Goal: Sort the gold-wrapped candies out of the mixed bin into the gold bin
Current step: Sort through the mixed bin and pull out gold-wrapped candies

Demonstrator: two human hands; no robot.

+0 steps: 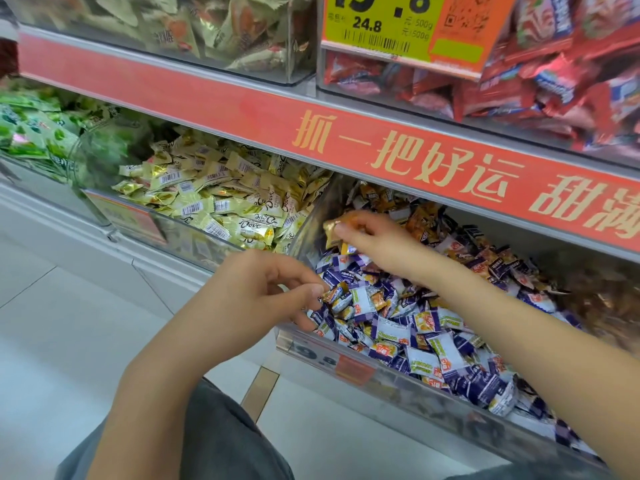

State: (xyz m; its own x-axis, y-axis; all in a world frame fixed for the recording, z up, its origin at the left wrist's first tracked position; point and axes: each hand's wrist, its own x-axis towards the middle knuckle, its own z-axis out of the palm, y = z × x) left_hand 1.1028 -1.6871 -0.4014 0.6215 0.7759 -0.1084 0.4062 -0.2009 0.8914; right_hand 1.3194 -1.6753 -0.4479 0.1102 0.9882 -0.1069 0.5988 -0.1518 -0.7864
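A clear mixed bin [349,367] on the lower shelf is full of purple-and-white candies with orange and gold ones among them. To its left stands the gold bin [180,233], heaped with pale gold wrapped candies. My right hand [374,237] hovers over the mixed bin's left wall and pinches a gold-wrapped candy [333,231] between thumb and fingers. My left hand [266,289] is at the mixed bin's front left corner and pinches a small gold-orange candy [334,293] at the top of the pile.
A bin of green packets [38,133] sits left of the gold bin. A red shelf strip [242,109] with gold characters overhangs both bins. Above it are a bin of beige packets [194,29], a yellow price tag [401,29] and red packets [554,71]. Pale floor tiles lie below.
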